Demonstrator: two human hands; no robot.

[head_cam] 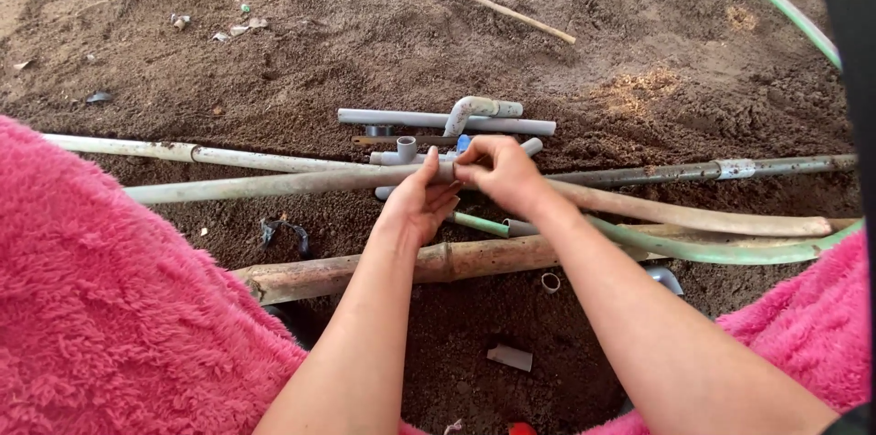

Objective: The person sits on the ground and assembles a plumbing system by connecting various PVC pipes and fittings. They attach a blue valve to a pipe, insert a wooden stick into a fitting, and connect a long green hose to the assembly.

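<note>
Pink fleece [109, 307] fills the near left and near right corners, draped over the person's knees, with both bare forearms reaching out between them over brown soil [383, 42]. The left hand [418, 202] has its grip clenched around a long pale pipe [274, 184] that runs in from the left, thumb up along its end. The right hand [497, 170] meets it from the right, fingers pinched on the end of a tan pipe [712, 214] that curves off to the right. The two pipe ends sit touching or nearly so under the fingers; the joint itself is hidden, so I cannot tell whether they are seated.

Just beyond the hands lies a small heap of grey fittings [447, 129]: straight lengths, a bend, a tee, with a bit of blue showing. Another pale pipe [182, 153] and a dark metal pipe [712, 168] lie farther back. Nearer are a green hose [721, 252], a bamboo pole [411, 266], a loose ring [550, 283] and a short grey stub [509, 357].

Risks, as I judge them: both pipes are long and lie unsupported on uneven soil, so their weight and the curve of the tan one could lever the ends out of line or spring them apart. Loose soil could get into the open ends. Small parts could easily get buried.
</note>
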